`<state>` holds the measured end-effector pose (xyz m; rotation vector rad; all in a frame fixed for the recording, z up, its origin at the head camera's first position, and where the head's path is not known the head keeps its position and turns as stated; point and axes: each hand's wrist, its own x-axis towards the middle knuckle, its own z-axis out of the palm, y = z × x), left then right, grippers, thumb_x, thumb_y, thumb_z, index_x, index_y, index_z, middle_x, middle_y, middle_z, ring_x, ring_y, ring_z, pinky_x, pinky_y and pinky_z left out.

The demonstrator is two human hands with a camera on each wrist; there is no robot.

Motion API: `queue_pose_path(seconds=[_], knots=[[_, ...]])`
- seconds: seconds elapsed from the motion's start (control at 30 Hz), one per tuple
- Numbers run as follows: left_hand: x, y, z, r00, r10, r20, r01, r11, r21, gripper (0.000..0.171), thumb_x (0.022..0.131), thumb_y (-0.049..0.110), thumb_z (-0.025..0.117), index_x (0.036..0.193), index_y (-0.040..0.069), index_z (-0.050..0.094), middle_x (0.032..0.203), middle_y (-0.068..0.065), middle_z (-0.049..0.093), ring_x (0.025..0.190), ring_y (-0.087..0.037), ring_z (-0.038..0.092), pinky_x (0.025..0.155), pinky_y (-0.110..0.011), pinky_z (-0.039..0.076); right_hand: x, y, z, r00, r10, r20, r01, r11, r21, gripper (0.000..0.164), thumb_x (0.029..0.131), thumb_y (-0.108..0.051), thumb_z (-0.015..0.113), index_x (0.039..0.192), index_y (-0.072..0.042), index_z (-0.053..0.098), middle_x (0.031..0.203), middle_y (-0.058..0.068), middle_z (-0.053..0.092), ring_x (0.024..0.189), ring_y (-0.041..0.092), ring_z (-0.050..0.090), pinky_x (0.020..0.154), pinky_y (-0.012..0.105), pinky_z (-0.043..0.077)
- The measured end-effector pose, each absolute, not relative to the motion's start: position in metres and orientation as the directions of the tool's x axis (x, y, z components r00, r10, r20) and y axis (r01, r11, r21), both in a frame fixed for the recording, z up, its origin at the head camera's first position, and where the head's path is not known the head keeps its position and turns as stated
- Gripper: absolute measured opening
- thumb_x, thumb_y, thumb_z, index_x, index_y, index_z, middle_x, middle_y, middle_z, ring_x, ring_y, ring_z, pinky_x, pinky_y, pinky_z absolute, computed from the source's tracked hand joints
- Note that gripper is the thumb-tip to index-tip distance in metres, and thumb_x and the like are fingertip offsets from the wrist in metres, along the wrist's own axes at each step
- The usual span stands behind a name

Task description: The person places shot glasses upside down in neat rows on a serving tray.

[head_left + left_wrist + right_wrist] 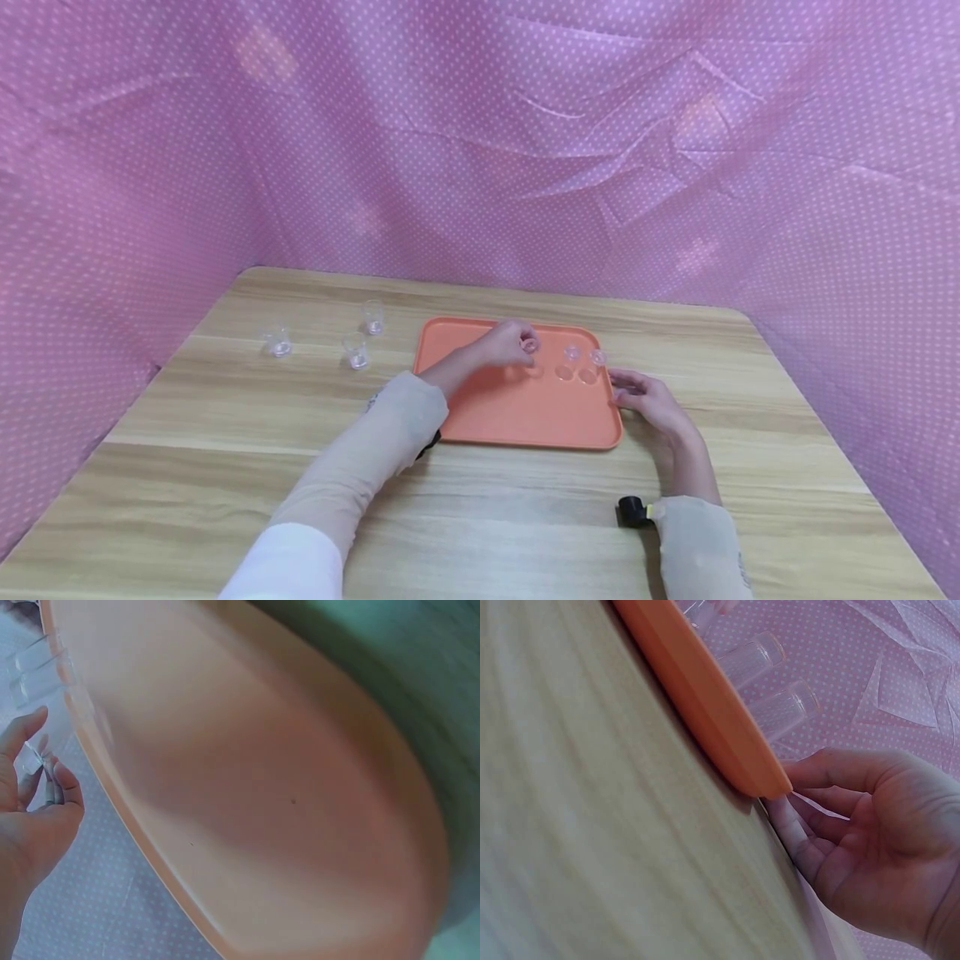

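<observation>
My left hand (504, 343) reaches over an orange tray (517, 417) and holds a small clear shot glass (530, 345) by its thick base, mouth down. In the left wrist view, thumb and fingers close around this glass (32, 759). To its right on the tray, two more shot glasses (572, 353) (598, 357) stand upside down, side by side. My right hand (652, 402) grips the tray's right edge; in the right wrist view its fingers lie above and below the rim (769, 784).
Three upright shot glasses stand on the wooden table (525, 517) left of the tray: one at the back (373, 318), one nearer the tray (356, 352), one farther left (279, 342). A pink dotted curtain (480, 167) hangs behind and along both sides.
</observation>
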<state>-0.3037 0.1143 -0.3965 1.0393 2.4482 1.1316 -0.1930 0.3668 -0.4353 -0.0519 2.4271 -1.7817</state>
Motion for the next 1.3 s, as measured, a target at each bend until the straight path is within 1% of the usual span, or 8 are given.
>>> queue_pose_path(seconds=[0.1, 0.27, 0.4, 0.5, 0.67, 0.83, 1.07, 1.3], knots=[[-0.303, 0.116, -0.397, -0.718, 0.696, 0.030, 0.481, 0.464, 0.744, 0.018, 0.063, 0.004, 0.065, 0.077, 0.001, 0.054, 0.061, 0.000, 0.041, 0.058, -0.008, 0.039, 0.056, -0.017, 0.036, -0.193, 0.366, -0.435, -0.991, -0.104, -0.084, 0.049, 0.305, -0.951, 0.046, 0.077, -0.001, 0.050, 0.120, 0.006, 0.034, 0.117, 0.022, 0.038, 0.099, 0.029, 0.044, 0.077, 0.023, 0.040], [-0.304, 0.121, -0.398, -0.709, 0.705, 0.033, 0.506, 0.476, 0.719, 0.019, 0.062, 0.005, 0.065, 0.079, 0.002, 0.055, 0.062, -0.001, 0.045, 0.060, -0.008, 0.041, 0.061, -0.017, 0.038, -0.193, 0.366, -0.435, -0.991, -0.100, -0.090, 0.055, 0.306, -0.950, 0.046, 0.077, -0.002, 0.051, 0.120, 0.005, 0.035, 0.117, 0.022, 0.039, 0.101, 0.029, 0.042, 0.078, 0.023, 0.040], [-0.305, 0.125, -0.400, -0.704, 0.709, 0.042, 0.531, 0.485, 0.695, 0.021, 0.061, 0.006, 0.066, 0.080, 0.004, 0.057, 0.067, 0.000, 0.049, 0.064, -0.009, 0.044, 0.062, -0.016, 0.039, -0.194, 0.367, -0.436, -0.991, -0.098, -0.090, 0.054, 0.320, -0.946, 0.046, 0.077, -0.003, 0.052, 0.120, 0.005, 0.035, 0.116, 0.021, 0.040, 0.101, 0.027, 0.042, 0.078, 0.022, 0.039], [-0.305, 0.127, -0.400, -0.706, 0.706, 0.048, 0.545, 0.500, 0.673, 0.024, 0.060, 0.007, 0.066, 0.083, 0.005, 0.059, 0.072, 0.001, 0.052, 0.068, -0.010, 0.045, 0.061, -0.016, 0.039, -0.194, 0.367, -0.436, -0.992, -0.092, -0.090, 0.055, 0.327, -0.943, 0.046, 0.077, -0.003, 0.051, 0.119, 0.004, 0.036, 0.116, 0.020, 0.041, 0.100, 0.026, 0.042, 0.078, 0.022, 0.039], [-0.302, 0.129, -0.400, -0.701, 0.711, 0.057, 0.573, 0.514, 0.638, 0.031, 0.061, 0.009, 0.067, 0.091, 0.005, 0.059, 0.079, 0.000, 0.055, 0.072, -0.010, 0.046, 0.063, -0.015, 0.039, -0.194, 0.366, -0.435, -0.992, -0.093, -0.086, 0.053, 0.315, -0.948, 0.045, 0.077, -0.002, 0.051, 0.119, 0.004, 0.036, 0.116, 0.020, 0.040, 0.101, 0.028, 0.042, 0.077, 0.022, 0.040], [-0.301, 0.129, -0.402, -0.703, 0.708, 0.065, 0.546, 0.479, 0.687, 0.031, 0.062, 0.007, 0.067, 0.092, 0.004, 0.058, 0.081, -0.001, 0.055, 0.072, -0.011, 0.048, 0.062, -0.016, 0.040, -0.193, 0.367, -0.435, -0.992, -0.095, -0.085, 0.052, 0.307, -0.950, 0.045, 0.077, -0.002, 0.051, 0.119, 0.005, 0.036, 0.117, 0.021, 0.039, 0.101, 0.029, 0.041, 0.077, 0.021, 0.039], [-0.302, 0.126, -0.407, -0.717, 0.696, 0.044, 0.462, 0.427, 0.777, 0.030, 0.063, 0.006, 0.068, 0.091, 0.007, 0.057, 0.081, 0.000, 0.053, 0.071, -0.011, 0.049, 0.061, -0.018, 0.041, -0.194, 0.367, -0.435, -0.992, -0.096, -0.086, 0.053, 0.301, -0.952, 0.045, 0.077, -0.002, 0.051, 0.119, 0.005, 0.036, 0.116, 0.021, 0.040, 0.101, 0.028, 0.042, 0.077, 0.021, 0.040], [-0.304, 0.123, -0.411, -0.730, 0.682, 0.036, 0.391, 0.375, 0.840, 0.033, 0.064, 0.003, 0.067, 0.093, 0.004, 0.053, 0.083, -0.004, 0.051, 0.069, -0.012, 0.050, 0.059, -0.018, 0.043, -0.193, 0.367, -0.435, -0.991, -0.091, -0.098, 0.066, 0.300, -0.952, 0.045, 0.078, -0.004, 0.051, 0.119, 0.004, 0.036, 0.118, 0.021, 0.039, 0.099, 0.028, 0.043, 0.077, 0.020, 0.039]])
